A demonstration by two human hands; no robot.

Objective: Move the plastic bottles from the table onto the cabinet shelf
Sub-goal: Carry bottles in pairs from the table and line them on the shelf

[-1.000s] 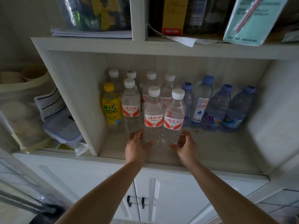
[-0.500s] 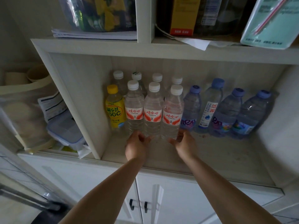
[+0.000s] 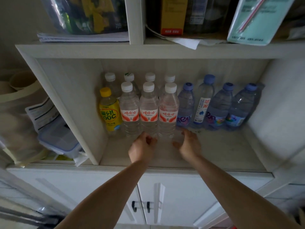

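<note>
Three clear water bottles with red-and-white labels and white caps stand in a front row on the cabinet shelf [image 3: 222,151]: left bottle [image 3: 129,109], middle bottle [image 3: 149,109], right bottle [image 3: 168,111]. More white-capped bottles stand behind them. A yellow drink bottle [image 3: 109,111] is at the left, and several blue-capped bottles [image 3: 217,109] stand at the right. My left hand [image 3: 142,147] hovers just in front of the middle bottle's base, fingers loosely curled. My right hand [image 3: 189,145] is beside the right bottle's base, fingers apart. Neither hand holds anything.
The shelf's left wall [image 3: 74,104] stands next to the yellow bottle. A lidded plastic box [image 3: 57,138] and papers fill the left compartment. Boxes and a bag sit on the upper shelf [image 3: 165,52]. Cabinet doors with dark handles [image 3: 141,206] are below.
The two front bottles were pushed back into line with the third. My hands have let go and drawn slightly back from their bases.
</note>
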